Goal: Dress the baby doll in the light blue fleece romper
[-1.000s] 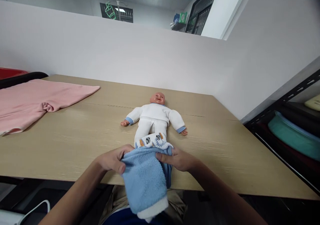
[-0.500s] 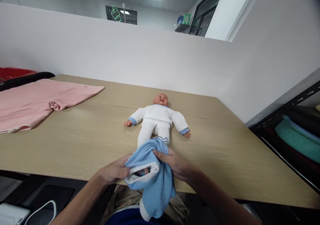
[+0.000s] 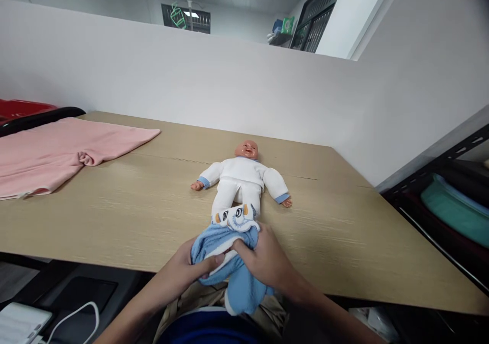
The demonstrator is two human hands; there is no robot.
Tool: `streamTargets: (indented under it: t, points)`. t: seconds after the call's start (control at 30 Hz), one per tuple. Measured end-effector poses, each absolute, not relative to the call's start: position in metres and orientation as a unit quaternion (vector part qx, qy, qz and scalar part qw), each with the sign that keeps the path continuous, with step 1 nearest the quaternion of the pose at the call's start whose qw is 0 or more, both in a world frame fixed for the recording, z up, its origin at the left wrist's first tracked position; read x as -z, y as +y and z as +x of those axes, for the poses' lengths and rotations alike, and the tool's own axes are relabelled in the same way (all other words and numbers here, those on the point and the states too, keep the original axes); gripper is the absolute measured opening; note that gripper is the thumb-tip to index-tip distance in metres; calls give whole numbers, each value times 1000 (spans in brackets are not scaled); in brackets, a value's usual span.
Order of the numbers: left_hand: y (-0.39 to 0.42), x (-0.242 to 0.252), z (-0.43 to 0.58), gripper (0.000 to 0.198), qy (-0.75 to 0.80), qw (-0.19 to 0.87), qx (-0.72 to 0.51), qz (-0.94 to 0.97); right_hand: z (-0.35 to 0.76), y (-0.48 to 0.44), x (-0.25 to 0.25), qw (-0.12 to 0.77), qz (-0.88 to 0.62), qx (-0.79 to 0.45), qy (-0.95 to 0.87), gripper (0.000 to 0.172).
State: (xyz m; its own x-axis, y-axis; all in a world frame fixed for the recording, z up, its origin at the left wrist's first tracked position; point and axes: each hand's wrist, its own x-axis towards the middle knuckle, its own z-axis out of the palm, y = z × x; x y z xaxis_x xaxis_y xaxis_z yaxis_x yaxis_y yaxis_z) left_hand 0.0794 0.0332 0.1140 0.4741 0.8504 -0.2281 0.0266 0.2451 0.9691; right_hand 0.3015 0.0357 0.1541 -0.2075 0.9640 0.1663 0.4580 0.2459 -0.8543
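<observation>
Both hands are closed on a blue fleece garment at the near edge of the desk, at about 6 o'clock in the view. The left hand grips its bunched left side, thumb pressed against a white cuff of the cloth. The right hand clamps the right side, fingers curled over the top fold. Part of the garment hangs down past the desk edge toward the person's lap.

Just beyond the hands, toward 12 o'clock, a baby doll lies on its back on the desk, head away from the person, arms spread out to 9 and 3 o'clock. It wears a white suit with blue cuffs. At its feet, a white piece with printed cartoon eyes touches the top of the blue fleece; whether it belongs to the garment or sits on the doll's feet is not clear.

At 10 o'clock, well apart from the doll, a pink cloth lies spread on the desk. At 3 o'clock, beside the desk, a dark shelf holds a teal basin.
</observation>
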Motion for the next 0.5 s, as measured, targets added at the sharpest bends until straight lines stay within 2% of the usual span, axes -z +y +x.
streamTargets:
  t: [0.13, 0.23, 0.33, 0.43, 0.5]
  points:
    - [34, -114, 81, 53, 488, 567, -327, 577, 295, 36, -154, 274, -540, -308, -733, 21]
    - [32, -111, 81, 45, 545, 468, -288, 633, 294, 35, -154, 210, -544, -320, -747, 37]
    - [32, -104, 83, 32, 573, 359, -213, 705, 292, 35, -149, 177, -570, -292, -747, 44]
    - [37, -95, 84, 34, 567, 309, -166, 745, 290, 37, -139, 144, -593, -265, -747, 42]
    - [41, -88, 82, 38, 555, 309, -176, 752, 292, 39, -132, 167, -567, -266, -762, 43]
